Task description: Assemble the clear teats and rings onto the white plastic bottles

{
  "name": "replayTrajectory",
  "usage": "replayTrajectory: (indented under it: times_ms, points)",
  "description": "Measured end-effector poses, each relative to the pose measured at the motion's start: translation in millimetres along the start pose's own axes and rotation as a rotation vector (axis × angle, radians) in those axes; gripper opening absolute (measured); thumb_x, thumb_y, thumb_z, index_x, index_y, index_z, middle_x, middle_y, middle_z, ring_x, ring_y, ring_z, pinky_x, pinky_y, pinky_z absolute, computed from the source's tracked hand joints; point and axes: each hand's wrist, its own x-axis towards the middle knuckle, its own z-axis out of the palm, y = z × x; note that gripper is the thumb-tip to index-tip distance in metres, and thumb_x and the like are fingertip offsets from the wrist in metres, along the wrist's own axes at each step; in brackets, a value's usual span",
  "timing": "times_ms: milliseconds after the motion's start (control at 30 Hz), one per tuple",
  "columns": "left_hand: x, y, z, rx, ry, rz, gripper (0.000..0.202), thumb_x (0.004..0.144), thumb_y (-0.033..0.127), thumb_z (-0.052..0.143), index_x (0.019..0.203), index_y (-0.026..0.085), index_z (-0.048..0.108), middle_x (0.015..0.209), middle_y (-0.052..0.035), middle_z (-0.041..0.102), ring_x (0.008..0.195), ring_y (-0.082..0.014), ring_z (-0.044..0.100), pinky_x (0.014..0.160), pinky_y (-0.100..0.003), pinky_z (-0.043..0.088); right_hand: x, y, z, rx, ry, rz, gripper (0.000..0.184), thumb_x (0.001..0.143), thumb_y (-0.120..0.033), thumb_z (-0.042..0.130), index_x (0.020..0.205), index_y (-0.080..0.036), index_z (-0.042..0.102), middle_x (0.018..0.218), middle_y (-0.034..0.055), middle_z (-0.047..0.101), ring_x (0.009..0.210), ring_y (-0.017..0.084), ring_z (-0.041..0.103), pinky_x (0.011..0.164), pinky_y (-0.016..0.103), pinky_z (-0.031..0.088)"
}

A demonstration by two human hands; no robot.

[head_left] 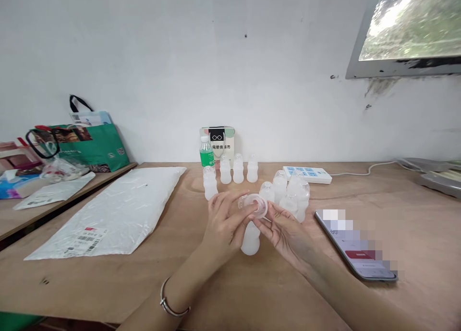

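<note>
Now both hands meet near the middle of the bench (pixel 108 283). The left hand (pixel 225 223) is wrapped round a translucent bottle (pixel 251 244), and the right hand (pixel 284 230) pinches the clear cap (pixel 260 206) at its top. More bottles (pixel 288 191) cluster just beyond, and a phone (pixel 356 249) lies to the right.

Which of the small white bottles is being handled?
The front bottle, nearest the camera: the left hand and right hand both grip its clear top. The rest stand untouched on the table, in a row and a cluster behind.
</note>
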Motion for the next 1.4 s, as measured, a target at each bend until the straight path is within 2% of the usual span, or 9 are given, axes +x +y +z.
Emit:
replayTrajectory:
  times_ms: [167, 300, 400, 533, 667, 867, 1100, 1267, 1400]
  points:
    - [0, 11, 0.1, -0.105, -0.035, -0.006, 0.029, 0.078, 0.030, 0.066, 0.103, 0.019, 0.054, 0.112, -0.0133, 0.061, 0.102, -0.0239, 0.059, 0.081, -0.039, 0.048, 0, 1, 1, -0.077, -0.028, 0.021, 0.018, 0.066, -0.026, 0.077, 0.081, -0.019, 0.071, 0.077, 0.0011, 0.072, 0.070, 0.011, 0.066, 0.066, 0.020, 0.054]
    - [-5, 17, 5.4, -0.217, 0.096, -0.168, 0.041, 0.074, 0.022, 0.070, 0.106, 0.020, 0.046, 0.102, -0.0084, 0.064, 0.096, -0.0206, 0.064, 0.077, -0.035, 0.053, -1, 2, 3, -0.153, -0.068, 0.033, 0.015, 0.069, -0.033, 0.075, 0.077, -0.020, 0.072, 0.073, 0.0006, 0.070, 0.067, 0.012, 0.061, 0.066, 0.024, 0.051]
    - [-6, 18, 4.1, -0.242, 0.100, -0.261, 0.056, 0.071, 0.024, 0.072, 0.118, 0.020, 0.041, 0.103, -0.0087, 0.064, 0.094, -0.0220, 0.064, 0.080, -0.038, 0.054, 0, 0, 4, -0.198, -0.116, 0.040, 0.016, 0.067, -0.036, 0.076, 0.069, -0.021, 0.072, 0.072, 0.0006, 0.068, 0.071, 0.013, 0.059, 0.070, 0.025, 0.048]
    - [-3, 22, -2.1, -0.282, 0.056, -0.251, 0.065, 0.070, 0.024, 0.073, 0.124, 0.021, 0.037, 0.102, -0.0072, 0.064, 0.093, -0.0210, 0.064, 0.083, -0.040, 0.053, 0, -6, 4, -0.248, -0.098, 0.003, 0.019, 0.062, -0.036, 0.079, 0.068, -0.020, 0.071, 0.067, -0.0006, 0.065, 0.066, 0.011, 0.054, 0.065, 0.023, 0.043]
    - [-2, 26, -3.8, -0.361, 0.051, -0.255, 0.066, 0.070, 0.021, 0.072, 0.126, 0.021, 0.037, 0.102, -0.0069, 0.064, 0.091, -0.0181, 0.064, 0.081, -0.034, 0.055, -2, -8, 8, -0.244, -0.060, 0.017, 0.022, 0.057, -0.034, 0.082, 0.062, -0.018, 0.068, 0.057, -0.0030, 0.058, 0.057, 0.009, 0.046, 0.058, 0.021, 0.039]
    - [-4, 23, -1.0, -0.393, 0.102, -0.097, 0.059, 0.071, 0.015, 0.070, 0.121, 0.021, 0.040, 0.103, -0.0081, 0.064, 0.092, -0.0188, 0.064, 0.080, -0.033, 0.056, -4, -2, 7, -0.178, -0.086, 0.036, 0.026, 0.058, -0.038, 0.080, 0.059, -0.018, 0.064, 0.055, -0.0037, 0.053, 0.050, 0.008, 0.040, 0.052, 0.023, 0.037]
    - [-7, 21, 5.1, -0.267, 0.138, -0.201, 0.055, 0.071, 0.015, 0.069, 0.119, 0.018, 0.042, 0.105, -0.0095, 0.062, 0.096, -0.0195, 0.063, 0.083, -0.034, 0.055, -4, 8, -2, -0.105, -0.078, 0.028, 0.016, 0.069, -0.031, 0.074, 0.063, -0.020, 0.065, 0.063, -0.0012, 0.059, 0.061, 0.012, 0.052, 0.064, 0.027, 0.045]
    - [-6, 24, 1.3, -0.349, 0.025, -0.277, 0.059, 0.072, 0.021, 0.070, 0.123, 0.020, 0.040, 0.101, -0.0073, 0.065, 0.090, -0.0183, 0.065, 0.081, -0.033, 0.056, -2, 5, -7, -0.133, -0.071, 0.050, 0.019, 0.064, -0.033, 0.078, 0.062, -0.019, 0.065, 0.060, -0.0025, 0.058, 0.057, 0.010, 0.049, 0.060, 0.025, 0.042]
    - [-4, 26, -3.9, -0.327, 0.005, -0.214, 0.056, 0.071, 0.024, 0.071, 0.120, 0.021, 0.043, 0.097, -0.0055, 0.066, 0.083, -0.0164, 0.066, 0.074, -0.029, 0.056, -2, 3, -7, -0.163, -0.087, 0.068, 0.023, 0.060, -0.035, 0.080, 0.060, -0.018, 0.064, 0.057, -0.0035, 0.057, 0.053, 0.009, 0.046, 0.055, 0.024, 0.039]
